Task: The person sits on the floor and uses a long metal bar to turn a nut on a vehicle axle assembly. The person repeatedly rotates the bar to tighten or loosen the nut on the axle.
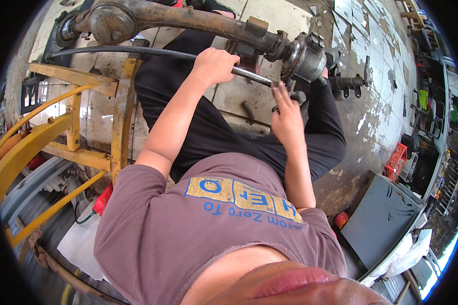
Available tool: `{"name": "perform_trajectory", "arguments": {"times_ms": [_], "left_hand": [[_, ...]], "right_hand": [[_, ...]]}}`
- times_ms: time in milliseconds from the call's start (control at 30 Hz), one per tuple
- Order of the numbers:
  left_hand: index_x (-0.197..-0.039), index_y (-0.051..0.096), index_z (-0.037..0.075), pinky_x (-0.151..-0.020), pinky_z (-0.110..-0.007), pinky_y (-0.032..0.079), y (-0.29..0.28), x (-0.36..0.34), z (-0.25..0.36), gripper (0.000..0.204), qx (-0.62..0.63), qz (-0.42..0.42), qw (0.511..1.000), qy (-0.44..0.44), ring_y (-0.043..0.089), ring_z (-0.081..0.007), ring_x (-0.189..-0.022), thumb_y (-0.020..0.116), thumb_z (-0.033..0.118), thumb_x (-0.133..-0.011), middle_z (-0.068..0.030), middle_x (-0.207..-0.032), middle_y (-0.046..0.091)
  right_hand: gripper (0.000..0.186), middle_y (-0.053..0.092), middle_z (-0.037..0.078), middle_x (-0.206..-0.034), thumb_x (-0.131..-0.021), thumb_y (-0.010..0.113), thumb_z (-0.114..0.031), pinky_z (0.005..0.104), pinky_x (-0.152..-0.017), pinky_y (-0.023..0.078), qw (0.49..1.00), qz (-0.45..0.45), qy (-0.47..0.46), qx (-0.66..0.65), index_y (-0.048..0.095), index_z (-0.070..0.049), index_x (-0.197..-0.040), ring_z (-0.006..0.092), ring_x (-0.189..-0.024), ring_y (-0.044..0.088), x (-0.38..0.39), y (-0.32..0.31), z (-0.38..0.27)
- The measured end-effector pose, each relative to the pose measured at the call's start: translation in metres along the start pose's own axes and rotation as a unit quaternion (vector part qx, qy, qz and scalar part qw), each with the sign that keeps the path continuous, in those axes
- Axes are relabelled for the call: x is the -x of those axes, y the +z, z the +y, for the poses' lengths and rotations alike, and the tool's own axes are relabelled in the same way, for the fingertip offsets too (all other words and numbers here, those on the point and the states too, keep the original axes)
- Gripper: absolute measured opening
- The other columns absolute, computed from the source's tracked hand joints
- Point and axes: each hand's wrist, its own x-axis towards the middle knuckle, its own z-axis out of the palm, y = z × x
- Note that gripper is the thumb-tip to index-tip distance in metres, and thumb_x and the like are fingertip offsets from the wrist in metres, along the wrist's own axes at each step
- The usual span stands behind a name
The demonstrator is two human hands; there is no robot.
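My left hand (216, 66) is closed around a long metal rod (254, 75), dark along its left length and bright near the right. My right hand (286, 109) has its fingers stretched out at the rod's right end, apparently touching it, beside a dark cylindrical fitting (297, 96) that is partly hidden. Behind the rod lies a rusty axle housing (183, 20) with a round metal hub assembly (308, 58) toward its right. A small dark piece (248, 112) lies on the floor below the rod.
My legs in black trousers (320, 155) frame the work. A yellow steel frame (119, 132) stands at left, near a red object (103, 198). At right are a dark bracketed part (353, 81), a red crate (396, 161), a grey panel (376, 223) and clutter along the cracked tiled floor (371, 40).
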Motion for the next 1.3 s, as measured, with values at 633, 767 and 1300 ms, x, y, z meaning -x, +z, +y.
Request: {"name": "perform_trajectory", "arguments": {"times_ms": [633, 767, 1300], "left_hand": [[-0.112, 0.080, 0.018, -0.091, -0.045, 0.058, 0.005, 0.002, -0.005, 0.032, 0.018, 0.012, 1.000, 0.014, 0.078, -0.0306, -0.095, 0.082, 0.030, -0.083, -0.0086, -0.094, 0.081], [-0.112, 0.080, 0.018, -0.091, -0.045, 0.059, 0.004, 0.001, -0.006, 0.031, 0.015, 0.020, 1.000, 0.016, 0.078, -0.0304, -0.094, 0.081, 0.030, -0.083, -0.0078, -0.093, 0.081], [-0.112, 0.080, 0.020, -0.091, -0.044, 0.058, 0.004, 0.001, -0.004, 0.033, 0.011, 0.027, 1.000, 0.008, 0.078, -0.0296, -0.095, 0.084, 0.030, -0.081, -0.0077, -0.093, 0.081]], "right_hand": [[0.079, 0.043, 0.005, -0.175, -0.085, 0.069, -0.021, 0.0468, -0.088, 0.063, 0.991, -0.051, 0.057, 0.105, 0.053, -0.009, -0.161, 0.0358, -0.098, 0.076, -0.020, 0.011, -0.031], [0.081, 0.042, 0.004, -0.175, -0.085, 0.068, -0.022, 0.0445, -0.080, 0.064, 0.992, -0.026, 0.027, 0.117, 0.051, -0.010, -0.163, 0.0322, -0.092, 0.075, -0.011, 0.017, -0.026], [0.082, 0.043, 0.003, -0.175, -0.085, 0.071, -0.023, 0.0434, -0.083, 0.064, 0.992, -0.026, 0.035, 0.115, 0.050, -0.013, -0.164, 0.0330, -0.092, 0.076, -0.010, 0.019, -0.024]]}}
